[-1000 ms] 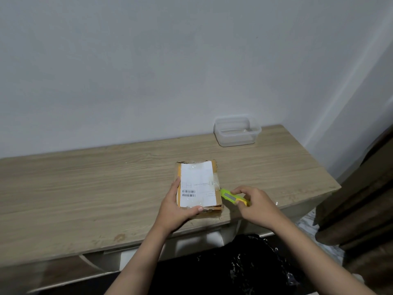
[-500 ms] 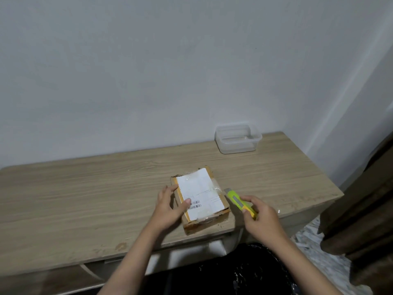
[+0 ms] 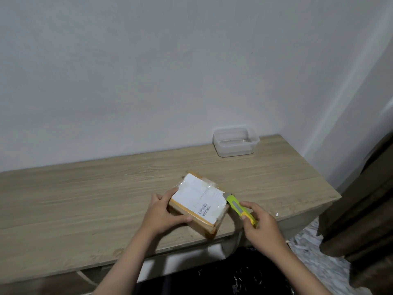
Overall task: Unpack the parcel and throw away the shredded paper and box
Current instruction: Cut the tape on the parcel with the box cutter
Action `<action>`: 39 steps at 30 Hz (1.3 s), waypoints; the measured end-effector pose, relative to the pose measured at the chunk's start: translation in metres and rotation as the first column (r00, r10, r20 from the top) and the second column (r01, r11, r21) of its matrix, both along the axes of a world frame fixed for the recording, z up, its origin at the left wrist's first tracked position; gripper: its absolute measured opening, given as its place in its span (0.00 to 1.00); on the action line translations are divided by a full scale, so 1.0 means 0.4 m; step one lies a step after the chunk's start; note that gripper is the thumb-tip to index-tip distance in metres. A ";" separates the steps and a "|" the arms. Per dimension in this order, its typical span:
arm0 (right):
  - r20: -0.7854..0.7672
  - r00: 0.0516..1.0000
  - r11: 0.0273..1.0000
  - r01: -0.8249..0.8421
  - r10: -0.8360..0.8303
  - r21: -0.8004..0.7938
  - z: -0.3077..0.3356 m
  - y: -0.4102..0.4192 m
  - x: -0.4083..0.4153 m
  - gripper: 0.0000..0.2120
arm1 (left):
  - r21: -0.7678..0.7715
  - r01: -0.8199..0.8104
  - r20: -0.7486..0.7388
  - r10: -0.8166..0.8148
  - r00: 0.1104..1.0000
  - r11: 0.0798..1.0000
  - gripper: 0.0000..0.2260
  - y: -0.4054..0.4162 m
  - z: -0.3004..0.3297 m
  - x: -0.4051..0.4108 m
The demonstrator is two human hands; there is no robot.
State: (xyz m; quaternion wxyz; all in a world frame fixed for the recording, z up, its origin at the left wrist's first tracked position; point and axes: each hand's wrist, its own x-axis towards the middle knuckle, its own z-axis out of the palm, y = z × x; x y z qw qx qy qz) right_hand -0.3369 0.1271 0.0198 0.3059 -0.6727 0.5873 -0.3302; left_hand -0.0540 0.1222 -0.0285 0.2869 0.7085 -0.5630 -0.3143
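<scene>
Parcel: small brown cardboard box (image 3: 197, 211) taped over, with a white shipping label, lying askew on the light wood-grain bench (image 3: 85, 201) near its front edge.
Left grip: left hand (image 3: 162, 211) clasped on the near-left corner of the box, fingers along the left side, thumb laid over the front edge; palm side hidden.
Right grip: right hand (image 3: 258, 223) curled round the rear of a lime-green and yellow utility knife (image 3: 239, 208); handle end buried in the fist.
Knife tip: pointing away from the right grip, up and left, meeting the right edge of the box at the label; blade too small to make out.
Beyond the right grip: clear rectangular plastic container (image 3: 235, 142) by the white wall, well apart from the box; contents hard to tell.
Below both grips: black glossy bag-like mass (image 3: 244, 273) under the bench front, cut off at the frame bottom.
Right of the right grip: dark brown curtain (image 3: 365, 209), partly out of frame.
</scene>
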 end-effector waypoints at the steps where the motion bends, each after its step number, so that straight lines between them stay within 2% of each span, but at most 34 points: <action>1: -0.004 1.000 1.000 0.009 -0.009 0.005 0.000 -0.001 0.000 0.15 | -0.028 -0.012 0.032 0.013 0.999 1.000 0.49 0.017 -0.004 -0.016; 9: -0.079 0.994 0.997 0.072 -0.069 0.036 0.002 -0.010 0.005 0.15 | -0.082 0.076 0.085 -0.069 0.994 0.994 0.43 0.066 -0.026 -0.072; 13: -0.098 0.988 0.992 0.121 -0.117 0.036 0.012 -0.011 -0.003 0.15 | -0.051 0.109 0.178 -0.098 0.979 0.993 0.43 0.054 -0.015 -0.068; 18: -0.140 0.983 0.991 0.127 -0.121 0.036 0.016 -0.013 -0.010 0.16 | -0.036 0.102 0.224 -0.091 0.970 0.994 0.45 0.053 -0.013 -0.082; 21: -0.183 0.979 0.994 0.097 -0.087 0.047 0.022 -0.016 -0.011 0.16 | -0.006 0.090 0.242 -0.086 0.967 0.996 0.46 0.058 -0.005 -0.098; 26: -0.347 0.938 0.997 0.034 -0.006 0.075 0.056 -0.052 -0.003 0.18 | 0.074 0.129 0.270 -0.144 0.952 0.989 0.50 0.045 0.010 -0.099; 31: -0.486 0.870 0.991 -0.027 0.086 0.128 0.107 -0.074 0.029 0.15 | 0.045 0.068 0.224 -0.077 0.972 0.997 0.48 0.051 0.002 -0.116; 39: -0.598 0.785 0.982 -0.065 0.160 0.177 0.150 -0.055 0.045 0.14 | 0.033 0.033 0.213 -0.039 0.976 0.999 0.47 0.060 0.002 -0.129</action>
